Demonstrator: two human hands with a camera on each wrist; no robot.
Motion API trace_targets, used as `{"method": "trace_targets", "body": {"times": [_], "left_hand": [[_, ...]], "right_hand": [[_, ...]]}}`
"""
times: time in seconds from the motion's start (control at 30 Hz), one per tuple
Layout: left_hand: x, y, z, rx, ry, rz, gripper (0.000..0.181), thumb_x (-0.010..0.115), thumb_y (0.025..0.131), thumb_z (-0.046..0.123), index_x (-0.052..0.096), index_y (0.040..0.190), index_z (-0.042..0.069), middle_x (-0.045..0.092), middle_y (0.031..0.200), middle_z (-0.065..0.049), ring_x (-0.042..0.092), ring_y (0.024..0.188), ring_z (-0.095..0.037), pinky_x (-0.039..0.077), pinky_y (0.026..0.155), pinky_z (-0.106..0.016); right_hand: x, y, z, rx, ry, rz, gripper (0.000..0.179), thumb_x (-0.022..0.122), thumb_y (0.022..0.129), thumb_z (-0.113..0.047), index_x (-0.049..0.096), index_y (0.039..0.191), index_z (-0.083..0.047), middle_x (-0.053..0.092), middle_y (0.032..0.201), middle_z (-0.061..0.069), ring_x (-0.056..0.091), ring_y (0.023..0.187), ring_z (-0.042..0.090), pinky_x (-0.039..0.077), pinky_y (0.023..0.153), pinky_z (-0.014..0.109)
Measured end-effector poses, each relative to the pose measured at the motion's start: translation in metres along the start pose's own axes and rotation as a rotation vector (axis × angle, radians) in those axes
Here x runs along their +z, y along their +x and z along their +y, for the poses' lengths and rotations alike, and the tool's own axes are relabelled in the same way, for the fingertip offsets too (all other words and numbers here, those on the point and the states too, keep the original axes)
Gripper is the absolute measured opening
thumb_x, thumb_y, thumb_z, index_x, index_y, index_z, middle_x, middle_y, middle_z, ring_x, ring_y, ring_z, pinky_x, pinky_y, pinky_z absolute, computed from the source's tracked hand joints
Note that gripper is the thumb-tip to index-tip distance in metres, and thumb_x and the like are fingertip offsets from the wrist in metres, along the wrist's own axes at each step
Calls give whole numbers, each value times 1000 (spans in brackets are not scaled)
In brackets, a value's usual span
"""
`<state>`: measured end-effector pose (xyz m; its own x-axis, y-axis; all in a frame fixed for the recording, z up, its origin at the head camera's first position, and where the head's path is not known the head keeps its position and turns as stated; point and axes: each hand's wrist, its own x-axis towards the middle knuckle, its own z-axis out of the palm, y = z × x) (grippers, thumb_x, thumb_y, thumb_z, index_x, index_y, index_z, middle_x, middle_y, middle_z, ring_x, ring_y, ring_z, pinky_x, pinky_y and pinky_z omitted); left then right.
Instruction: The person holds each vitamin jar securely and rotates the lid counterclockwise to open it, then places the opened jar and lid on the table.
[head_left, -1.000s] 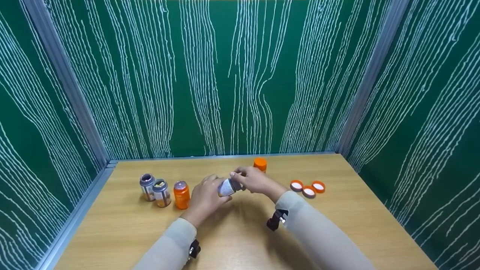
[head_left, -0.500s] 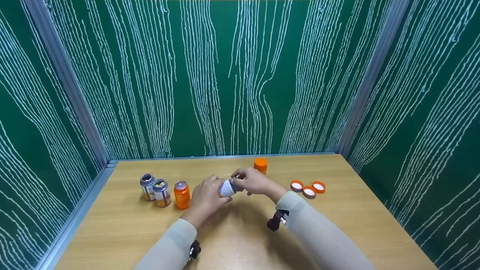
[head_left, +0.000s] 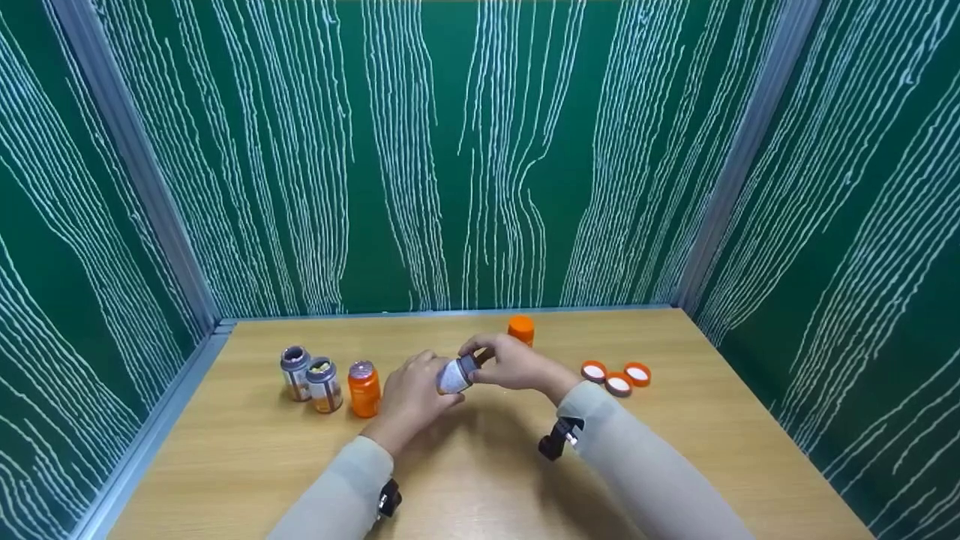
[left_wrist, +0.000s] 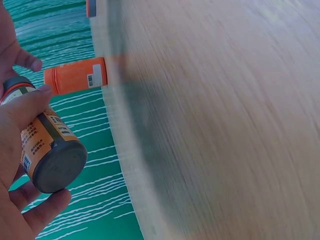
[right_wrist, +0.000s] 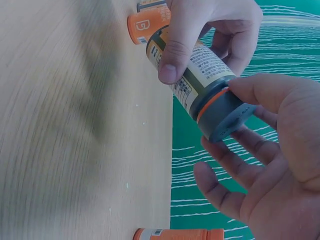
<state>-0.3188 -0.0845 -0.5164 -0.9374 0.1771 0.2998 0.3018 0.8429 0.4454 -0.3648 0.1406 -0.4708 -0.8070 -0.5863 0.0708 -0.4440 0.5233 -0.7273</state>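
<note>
My left hand (head_left: 411, 391) grips a grey pill bottle (head_left: 453, 377) with a white and orange label, held tilted above the table. Its thumb lies along the label (right_wrist: 200, 67) in the right wrist view, and the grey base (left_wrist: 60, 167) faces the left wrist camera. The bottle's grey cap (right_wrist: 227, 116), with an orange ring at its edge, is on the mouth end. My right hand (head_left: 517, 365) has its thumb and curved fingertips on either side of that cap, pinching it. Its other fingers are spread apart from the bottle.
Two uncapped grey bottles (head_left: 324, 386) and an uncapped orange bottle (head_left: 364, 394) stand at left on the wooden table (head_left: 480, 480). A capped orange bottle (head_left: 520, 330) stands behind my right hand. Three loose caps (head_left: 618, 384) lie at right, white insides up. Green walls (head_left: 390, 150) enclose the table.
My right fingers have shifted round the cap and spread wider, so more of it shows in the head view. The left hand and the bottle stay nearly in place.
</note>
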Motion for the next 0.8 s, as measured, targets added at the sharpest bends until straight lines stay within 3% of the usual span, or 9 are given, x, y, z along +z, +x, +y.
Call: {"method": "trace_targets", "body": {"times": [0.2,0.37,0.5,0.63,0.8], "left_hand": [[-2,0,1,3,20,-1,55,100,89,43,80,136,23,72,121,-1,68,108,-22,65,110,-52],[-3,0,2,40,34,5,58,101,88,40,79,138,20,73,123,-3,69,110,-24,64,111,-55],[-5,1,3,76,59,21,58,101,87,40,80,135,16,74,121,-5,69,108,-25,65,108,-53],[-6,1,3,75,63,24,57,102,86,41,80,134,16,74,122,-5,69,108,-25,66,107,-53],[-6,1,4,63,59,8,57,101,88,39,80,135,17,74,126,-5,68,111,-25,64,111,-54]], "right_hand": [[1,1,0,45,41,43,35,78,109,-28,74,141,-16,75,143,12,76,121,34,68,103,51],[4,3,2,103,14,73,43,70,113,-42,72,145,-13,75,141,15,73,103,29,65,79,36],[7,3,4,107,20,52,46,66,115,-44,72,143,-8,79,126,16,77,91,30,61,63,31],[7,2,4,106,16,34,44,68,115,-40,73,141,-6,80,117,13,79,87,28,65,65,34],[4,1,5,110,14,7,41,72,112,-36,73,142,-8,79,126,15,77,94,25,68,74,35]]}}
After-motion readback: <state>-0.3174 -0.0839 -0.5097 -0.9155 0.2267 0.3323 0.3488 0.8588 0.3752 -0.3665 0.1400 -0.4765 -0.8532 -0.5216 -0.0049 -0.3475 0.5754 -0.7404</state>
